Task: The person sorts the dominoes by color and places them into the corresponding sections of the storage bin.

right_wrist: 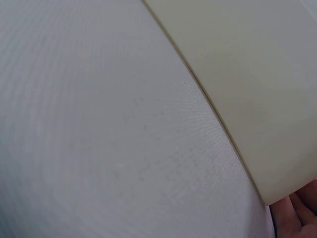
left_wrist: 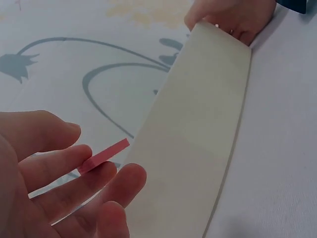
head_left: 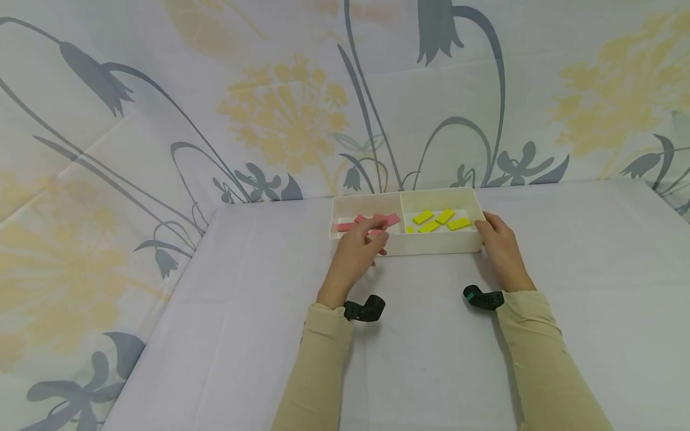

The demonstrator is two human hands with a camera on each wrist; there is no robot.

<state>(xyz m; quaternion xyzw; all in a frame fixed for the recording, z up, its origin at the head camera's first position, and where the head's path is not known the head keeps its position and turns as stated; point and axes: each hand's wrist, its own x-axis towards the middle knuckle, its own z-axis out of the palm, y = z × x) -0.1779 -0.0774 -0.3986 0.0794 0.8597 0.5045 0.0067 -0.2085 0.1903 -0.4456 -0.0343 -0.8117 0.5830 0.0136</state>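
Note:
A white two-compartment box [head_left: 436, 244] stands at the back of the table. Several pink blocks [head_left: 346, 227] lie in its left compartment, and several yellow blocks [head_left: 459, 224] lie in the right one. Above the left compartment, my left hand [head_left: 350, 257] holds a pink block [left_wrist: 105, 155] between two fingers; in the left wrist view the thumb stands apart from it. My right hand [head_left: 502, 248] grips the right end of the box, thumb at the rim. Only a few of its fingers [right_wrist: 287, 215] show in the right wrist view, beside the box corner.
A white cloth [head_left: 420, 359] covers the table. Right behind the box hangs a flower-printed curtain [head_left: 302, 120], which also runs along the left side. Each wrist carries a black camera band [head_left: 366, 309].

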